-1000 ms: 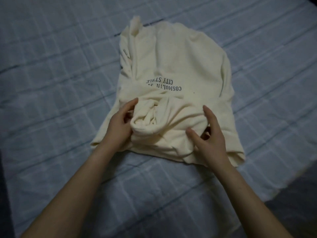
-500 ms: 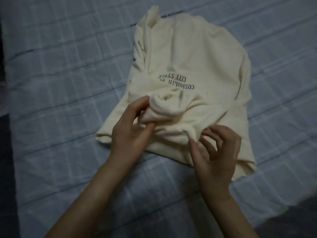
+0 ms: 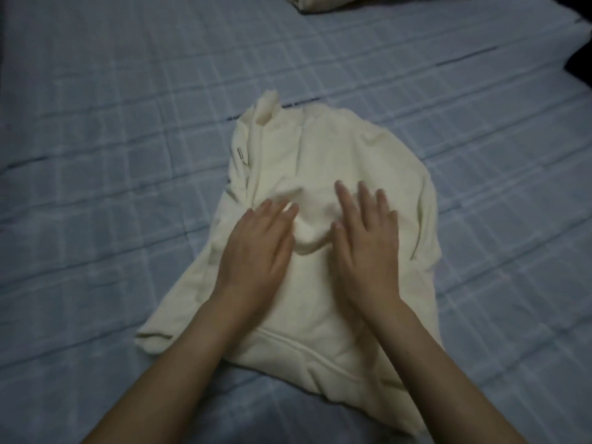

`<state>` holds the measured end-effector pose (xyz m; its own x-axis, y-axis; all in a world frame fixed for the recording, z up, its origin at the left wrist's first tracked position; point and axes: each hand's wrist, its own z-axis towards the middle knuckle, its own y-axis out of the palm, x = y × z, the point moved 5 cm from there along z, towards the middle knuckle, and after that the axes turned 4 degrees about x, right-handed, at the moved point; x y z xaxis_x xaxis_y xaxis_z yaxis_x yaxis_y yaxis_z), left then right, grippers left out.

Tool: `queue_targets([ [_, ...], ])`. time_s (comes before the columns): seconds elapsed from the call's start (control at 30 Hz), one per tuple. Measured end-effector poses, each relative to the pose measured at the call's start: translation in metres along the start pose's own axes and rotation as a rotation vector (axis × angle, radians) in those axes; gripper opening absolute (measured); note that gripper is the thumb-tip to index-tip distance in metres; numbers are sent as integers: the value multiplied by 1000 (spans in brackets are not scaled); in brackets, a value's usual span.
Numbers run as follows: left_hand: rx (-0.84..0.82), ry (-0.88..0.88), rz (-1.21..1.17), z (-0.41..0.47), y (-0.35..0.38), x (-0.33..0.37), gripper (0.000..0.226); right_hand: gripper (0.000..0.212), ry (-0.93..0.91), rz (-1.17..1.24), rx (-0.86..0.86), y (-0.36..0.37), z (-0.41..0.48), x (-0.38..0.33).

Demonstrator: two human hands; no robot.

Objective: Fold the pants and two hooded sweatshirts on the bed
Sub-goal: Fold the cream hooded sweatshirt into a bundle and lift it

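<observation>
From the head camera, the cream-coloured hooded sweatshirt of soft fleecy cotton lies near the middle of the bed, partly folded into a rough, rounded bundle; its near part is doubled over the far part, a raised seam curves across the near end, and one loose corner sticks out flat towards the left; at the far end a small peak of fabric stands up, and a little striped label shows on the left edge.

The left hand lies palm-down on the sweatshirt's left half, fingers straight and close together, grasping nothing; the right hand lies palm-down just beside it on the right half, fingers straight and slightly spread, also released and flat on the cloth; between the two hands a soft hump of fabric bulges up; both forearms are bare.

The sweatshirt's cloth looks thick and matte, with gentle creases; the bed's cover is a thin blue-grey sheet with a pale checked pattern and shallow wrinkles; at the far edge lies a piece of tan folded fabric, only partly in view, well apart from the sweatshirt.
</observation>
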<state>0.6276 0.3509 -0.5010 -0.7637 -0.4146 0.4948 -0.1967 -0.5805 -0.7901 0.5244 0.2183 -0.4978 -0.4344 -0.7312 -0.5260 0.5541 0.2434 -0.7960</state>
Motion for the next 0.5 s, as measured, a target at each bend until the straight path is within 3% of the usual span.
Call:
queue_targets([
  [0.1, -302, -45, 294, -3, 47, -32, 53, 54, 50, -160, -228, 40, -3, 27],
  [0.17, -349, -30, 355, -4, 65, -49, 55, 56, 131, -141, -350, 65, -7, 48],
  [0.3, -399, -41, 352, -6, 82, -58, 59, 56, 146, -157, -374, 87, -5, 65],
  [0.5, -545, -79, 309, 3, 64, -44, 57, 56, 202, -139, -545, 65, 3, 48],
])
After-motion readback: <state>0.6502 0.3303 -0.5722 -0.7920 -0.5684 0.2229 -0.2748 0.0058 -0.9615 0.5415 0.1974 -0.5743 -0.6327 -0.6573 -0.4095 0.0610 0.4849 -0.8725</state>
